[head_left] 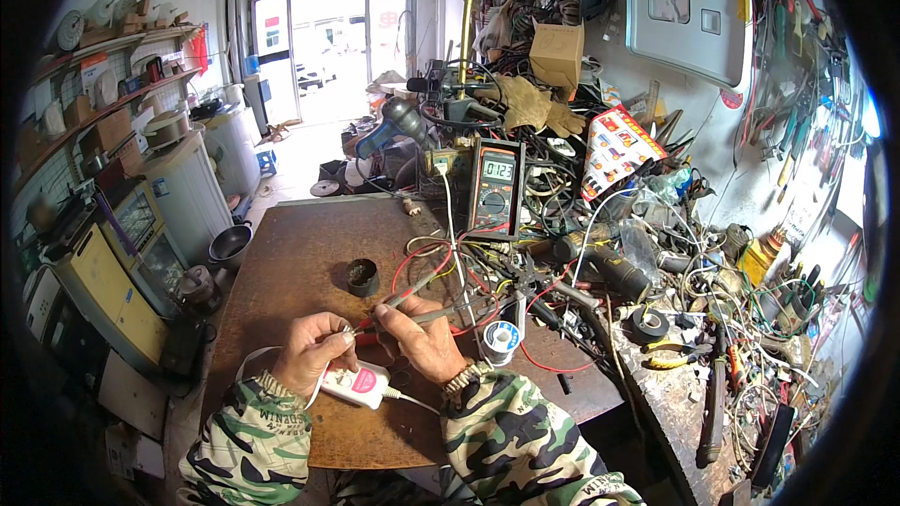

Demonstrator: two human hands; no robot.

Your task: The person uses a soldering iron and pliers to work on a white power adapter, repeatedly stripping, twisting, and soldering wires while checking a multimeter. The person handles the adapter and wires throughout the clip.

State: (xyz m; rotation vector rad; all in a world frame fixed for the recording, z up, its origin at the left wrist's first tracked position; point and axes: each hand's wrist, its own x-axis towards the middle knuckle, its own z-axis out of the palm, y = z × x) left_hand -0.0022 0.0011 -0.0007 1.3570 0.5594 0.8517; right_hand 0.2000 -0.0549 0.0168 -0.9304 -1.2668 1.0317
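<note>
My left hand [317, 352] is closed in a pinch on a white cord [315, 392]; a small pale tip shows at its fingertips, too small to name. Close on its right, my right hand [419, 342] grips two pen-like test probes [424, 281], their tips near the left fingertips. Red leads run from the probes toward a multimeter [496, 189], which stands upright with its display lit. Under both hands a white power adapter [357, 384] with a pink label lies on the brown table [281, 262]. Its cord passes below my right wrist.
A dark round cup [362, 276] stands beyond my hands. Right of them are a solder spool [501, 341], loose wires and pliers [677, 354]. A black tape roll [650, 322] lies on the cluttered bench at right. Gloves [530, 105] and a cardboard box [557, 54] top the pile behind.
</note>
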